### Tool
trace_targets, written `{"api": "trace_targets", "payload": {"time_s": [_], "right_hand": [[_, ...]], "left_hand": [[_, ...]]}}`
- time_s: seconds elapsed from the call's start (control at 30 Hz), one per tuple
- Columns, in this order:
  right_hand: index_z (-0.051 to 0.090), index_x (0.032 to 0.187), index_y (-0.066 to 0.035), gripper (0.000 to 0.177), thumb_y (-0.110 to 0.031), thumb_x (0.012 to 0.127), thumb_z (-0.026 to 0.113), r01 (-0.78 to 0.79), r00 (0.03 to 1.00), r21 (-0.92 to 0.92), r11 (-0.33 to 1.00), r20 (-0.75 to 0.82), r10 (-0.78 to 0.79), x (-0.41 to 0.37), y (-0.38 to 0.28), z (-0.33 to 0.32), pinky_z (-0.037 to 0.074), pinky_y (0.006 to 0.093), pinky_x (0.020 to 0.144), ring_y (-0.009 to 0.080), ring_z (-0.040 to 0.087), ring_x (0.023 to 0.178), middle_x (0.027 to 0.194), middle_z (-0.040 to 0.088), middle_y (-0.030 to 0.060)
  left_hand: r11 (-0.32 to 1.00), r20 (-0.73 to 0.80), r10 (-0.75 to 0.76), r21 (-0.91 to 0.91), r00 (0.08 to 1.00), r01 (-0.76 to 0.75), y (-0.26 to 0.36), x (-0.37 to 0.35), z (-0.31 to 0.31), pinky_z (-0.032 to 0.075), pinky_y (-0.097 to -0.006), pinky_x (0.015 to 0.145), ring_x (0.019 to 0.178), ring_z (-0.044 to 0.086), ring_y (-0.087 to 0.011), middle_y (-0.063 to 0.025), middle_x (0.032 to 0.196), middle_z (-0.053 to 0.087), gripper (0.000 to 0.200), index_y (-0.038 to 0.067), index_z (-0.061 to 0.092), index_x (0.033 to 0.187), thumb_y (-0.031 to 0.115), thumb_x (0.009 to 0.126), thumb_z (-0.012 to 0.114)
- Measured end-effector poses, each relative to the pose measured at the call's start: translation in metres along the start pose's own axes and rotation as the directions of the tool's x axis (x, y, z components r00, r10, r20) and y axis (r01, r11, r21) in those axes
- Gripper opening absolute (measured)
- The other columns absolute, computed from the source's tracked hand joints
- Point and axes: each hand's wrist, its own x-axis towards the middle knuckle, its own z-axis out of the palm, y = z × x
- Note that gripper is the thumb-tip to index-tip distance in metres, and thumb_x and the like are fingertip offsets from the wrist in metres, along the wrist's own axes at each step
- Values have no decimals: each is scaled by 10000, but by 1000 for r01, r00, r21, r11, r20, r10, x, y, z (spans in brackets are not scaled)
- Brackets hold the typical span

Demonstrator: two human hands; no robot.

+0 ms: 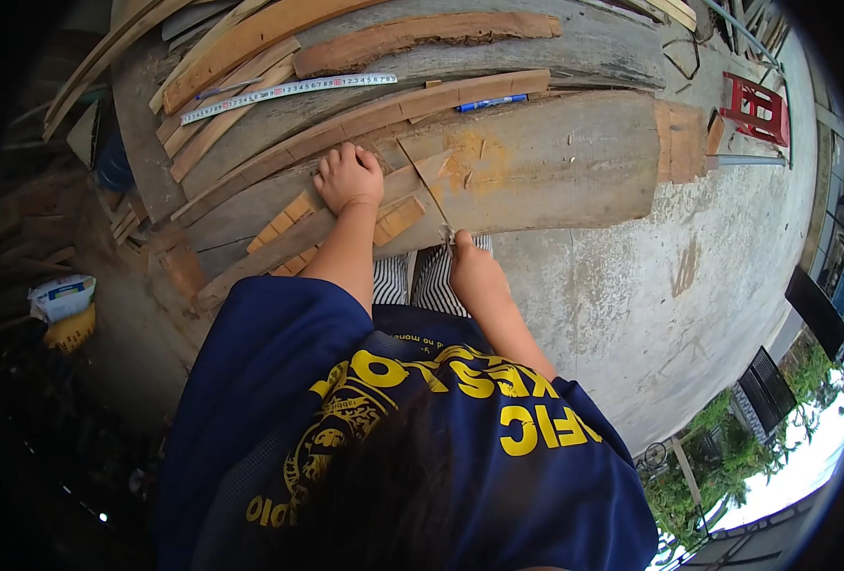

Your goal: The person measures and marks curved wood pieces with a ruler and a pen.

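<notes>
My left hand (350, 176) presses down on a thin wooden strip (405, 179) lying across the worn plank bench; its fingers are curled. In my right hand (477, 274), at the bench's near edge, is the handle end of a thin saw (422, 179). The blade slants away over the strip, just right of my left hand. Small light wood pieces with dark lines (400, 219) lie near my left forearm. Beyond my hands runs a long marked strip (374, 116), with a blue marker (491, 103) beside it.
A white measuring tape (288, 89) and a pen (227, 88) lie on boards at the back left. A rough-edged board (422, 40) is at the back. On the concrete floor at right stands a red stool (755, 109). A yellow and white bag (65, 309) sits at left.
</notes>
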Motion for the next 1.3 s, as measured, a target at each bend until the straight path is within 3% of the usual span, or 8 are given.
{"api": "trace_targets", "payload": {"time_s": [0.2, 0.33, 0.5, 0.63, 0.77, 0.93, 1.17, 1.3], "right_hand": [[455, 953, -30, 123, -141, 903, 438, -78, 997, 29, 997, -16, 78, -40, 18, 1, 462, 564, 627, 485, 583, 712, 721, 588, 312], [455, 942, -23, 124, -140, 910, 432, 11, 996, 73, 997, -89, -5, 3, 21, 24, 460, 564, 622, 491, 576, 702, 714, 583, 315], [456, 934, -6, 145, -144, 888, 443, -89, 996, 26, 996, -24, 90, -45, 21, 6, 484, 544, 631, 472, 603, 715, 732, 605, 298], [460, 937, -13, 148, -150, 881, 454, -119, 992, 25, 993, -48, 120, -47, 28, 5, 485, 544, 658, 477, 601, 748, 760, 608, 303], [465, 944, -28, 127, -133, 876, 449, -139, 986, 16, 990, -95, 139, -36, 41, 3, 482, 550, 672, 473, 605, 762, 778, 613, 304], [446, 958, -12, 142, -122, 867, 447, -99, 995, -10, 995, -10, 99, -52, 22, 8, 484, 553, 652, 469, 610, 730, 753, 612, 299], [441, 947, -14, 127, -129, 894, 442, 14, 979, 118, 993, -204, 11, 28, 11, 63, 471, 563, 619, 477, 592, 698, 723, 595, 308], [438, 974, -19, 130, -95, 869, 431, -2, 995, 11, 1000, -98, 3, 2, 7, 16, 491, 535, 614, 450, 620, 720, 757, 619, 287]], "left_hand": [[998, 15, -26, -61, 1000, 27, 5, -1, -9, 362, -422, 895, 1011, 531, -270, -82, 1048, 606, 473, 227, 403, 1356, 311, 890, 417], [998, 12, -35, -50, 999, 35, 2, 0, -6, 359, -420, 897, 1016, 531, -269, -80, 1042, 606, 483, 233, 390, 1365, 309, 888, 418], [998, -64, 1, -64, 998, -6, 0, -2, -1, 361, -428, 901, 1005, 533, -269, -77, 1017, 606, 368, 201, 522, 1217, 306, 877, 431], [999, 101, -21, -24, 995, 24, 3, 0, -11, 349, -427, 925, 1033, 518, -261, -66, 995, 597, 265, 182, 622, 1007, 321, 874, 441], [1000, 112, -26, -11, 993, 27, 2, -1, -8, 348, -419, 927, 1041, 513, -256, -62, 1009, 595, 264, 193, 630, 1007, 323, 873, 444], [991, -145, -41, -129, 989, 22, 1, -1, 6, 351, -418, 925, 1036, 516, -258, -67, 1001, 600, 298, 169, 624, 1049, 321, 879, 432], [1000, -8, 1, -8, 1000, -1, 1, -1, -3, 376, -423, 896, 1001, 533, -260, -64, 970, 604, 295, 147, 655, 968, 315, 877, 430], [1000, -49, 0, -22, 999, -1, -1, -3, 1, 378, -425, 891, 987, 532, -258, -61, 955, 600, 299, 141, 660, 933, 322, 878, 428]]}}
